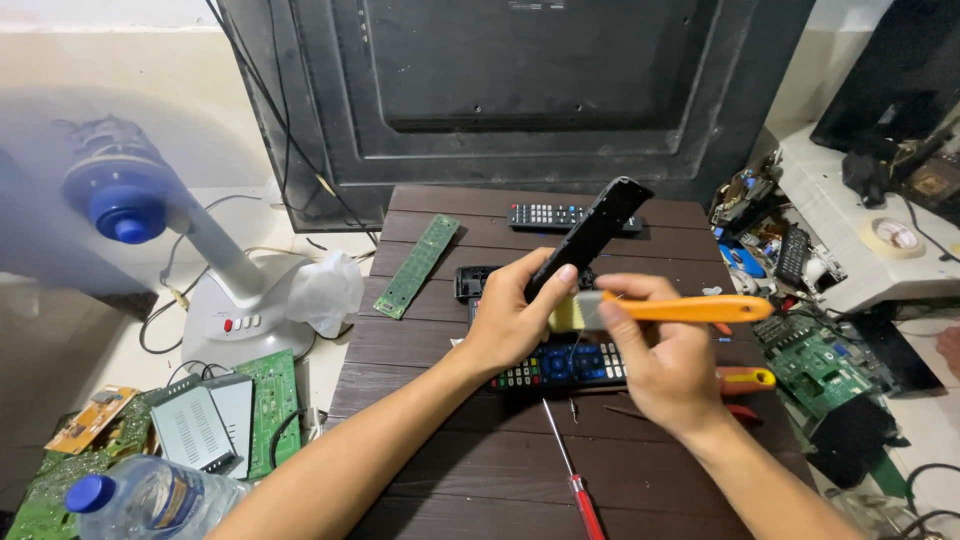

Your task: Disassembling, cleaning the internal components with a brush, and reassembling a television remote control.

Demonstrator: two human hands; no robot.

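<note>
- Now the left hand [510, 320] is raised above the dark wooden table [450, 470], forearm coming from the lower left; its fingers are clamped around the lower end of a black remote shell [592, 235], thumb on the front face.
- The black remote shell is tilted, its upper end pointing up and to the right, above the table's middle.
- The right hand [660, 365] is just beside the left hand, forearm coming from the lower right; its fingers are closed on the orange handle of a brush [680, 308].
- The brush lies almost level, its pale bristle end touching the shell near the left thumb.
- On the table under both hands lies 1 remote with coloured buttons [560, 365]; nearer the table's front edge lies a red-handled screwdriver [575, 480].
- Toward the table's far edge there is another black remote [555, 214], and at the far left corner a long green circuit board [418, 265].
- Left of the table stands a white fan [215, 290].
</note>
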